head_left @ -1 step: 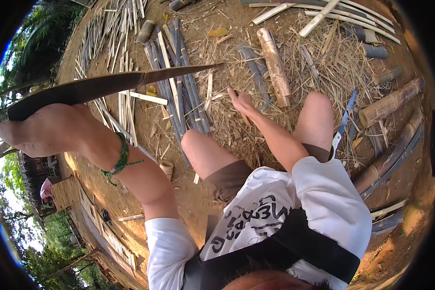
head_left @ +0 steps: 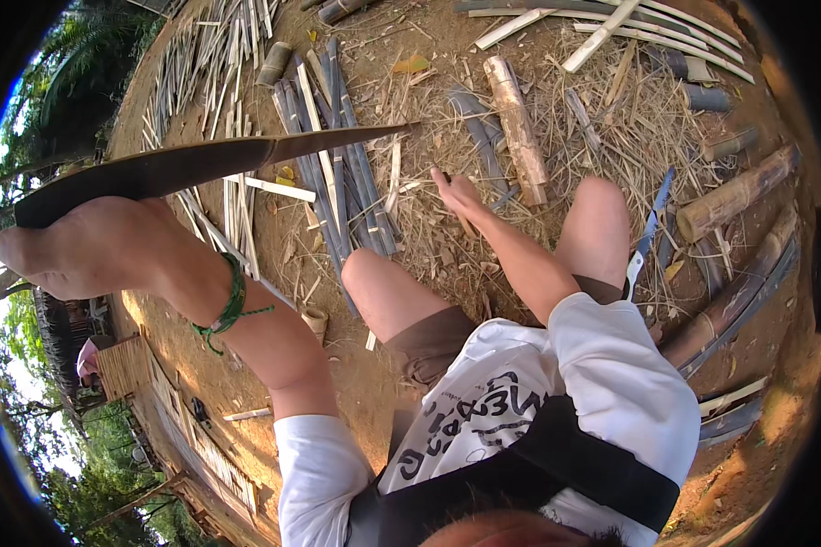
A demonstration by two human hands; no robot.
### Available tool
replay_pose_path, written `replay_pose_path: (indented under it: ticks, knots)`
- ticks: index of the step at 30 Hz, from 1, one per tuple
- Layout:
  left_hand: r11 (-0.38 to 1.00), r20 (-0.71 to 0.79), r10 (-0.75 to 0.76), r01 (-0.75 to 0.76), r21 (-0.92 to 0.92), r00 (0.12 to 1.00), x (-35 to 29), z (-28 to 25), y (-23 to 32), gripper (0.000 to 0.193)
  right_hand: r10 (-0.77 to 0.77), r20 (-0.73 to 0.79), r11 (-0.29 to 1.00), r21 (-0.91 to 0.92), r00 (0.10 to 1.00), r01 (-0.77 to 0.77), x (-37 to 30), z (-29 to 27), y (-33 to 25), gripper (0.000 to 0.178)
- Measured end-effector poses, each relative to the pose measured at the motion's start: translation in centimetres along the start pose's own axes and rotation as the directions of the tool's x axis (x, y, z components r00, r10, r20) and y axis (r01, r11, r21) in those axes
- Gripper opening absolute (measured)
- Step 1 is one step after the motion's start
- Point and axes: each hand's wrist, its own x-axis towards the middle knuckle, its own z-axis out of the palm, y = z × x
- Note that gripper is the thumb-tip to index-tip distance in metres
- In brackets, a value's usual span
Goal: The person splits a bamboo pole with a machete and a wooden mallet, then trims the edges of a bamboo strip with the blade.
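Note:
My left hand (head_left: 91, 242), raised at the far left with a green cord bracelet on its wrist, is closed around one end of a long split bamboo strip (head_left: 201, 164). The strip is dark, with a node partway along, and narrows toward the middle of the view. Over the littered ground between my knees, my right hand (head_left: 459, 195) is closed. A slim brown end, like a handle (head_left: 468, 226), shows below it; the rest of that thing is hidden by the fingers. The strip's tip appears beyond my right hand, apart from it.
Dark and pale bamboo strips (head_left: 342, 155) lie ahead to the left. A peeled bamboo length (head_left: 517, 128) rests among shavings (head_left: 629, 128) ahead. By my right knee is a handsaw (head_left: 652, 219) with a blue blade. Thick bamboo poles (head_left: 739, 191) lie farther right.

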Motion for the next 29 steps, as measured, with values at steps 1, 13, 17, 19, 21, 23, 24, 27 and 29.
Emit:
replay_pose_path:
  ticks: [1, 13, 17, 19, 21, 23, 24, 27, 29]
  knots:
    - [0.999, -0.014, 0.033, -0.033, 0.027, 0.999, 0.5, -0.6, -1.0, 0.044, -0.037, 0.009, 0.999, -0.006, 0.999, 0.037, -1.7, 0.5, -2.8, 0.062]
    - [0.993, 0.01, 0.114, -0.114, -0.023, 0.993, 3.5, -0.4, -3.5, 0.04, 0.118, -0.082, 0.989, -0.086, 0.99, -0.125, 5.4, -0.2, 5.2, 0.066]
    - [0.999, 0.006, 0.032, -0.032, 0.019, 0.999, 3.4, -1.3, -3.5, 0.04, -0.315, -0.157, 0.946, -0.134, 0.936, 0.296, 1.5, 4.2, 6.9, 0.075]
    - [0.998, 0.012, 0.03, -0.029, -0.056, 0.999, 5.2, -0.9, -5.1, 0.04, -0.036, -0.191, 0.989, -0.149, 0.981, 0.008, 4.5, 3.5, 10.2, 0.076]
    - [1.0, 0.021, 0.006, -0.006, -0.025, 1.0, 5.7, -1.2, -5.8, 0.039, 0.179, -0.189, 0.97, -0.128, 0.965, -0.205, 5.2, 1.8, 10.4, 0.081]
    - [0.997, 0.049, -0.052, 0.049, 0.063, 0.997, 5.3, -0.8, -4.7, 0.039, 0.161, -0.186, 0.958, -0.208, 0.969, -0.199, 5.4, -0.6, 9.9, 0.083]
    - [0.99, 0.073, -0.129, 0.124, 0.069, 0.989, 5.7, -0.4, -3.9, 0.039, 0.151, -0.193, 0.951, -0.24, 0.97, -0.196, 5.4, -1.6, 9.5, 0.084]
    - [0.937, 0.099, -0.346, 0.349, -0.011, 0.933, 7.1, -2.2, -4.5, 0.042, -0.034, -0.155, 0.958, -0.286, 0.987, -0.012, 0.1, -2.1, 4.9, 0.085]
    - [0.844, 0.159, -0.413, 0.442, -0.304, 0.897, 9.2, -3.6, -8.0, 0.05, -0.165, -0.11, 0.97, -0.198, 0.98, 0.141, -4.0, -1.7, 0.9, 0.085]
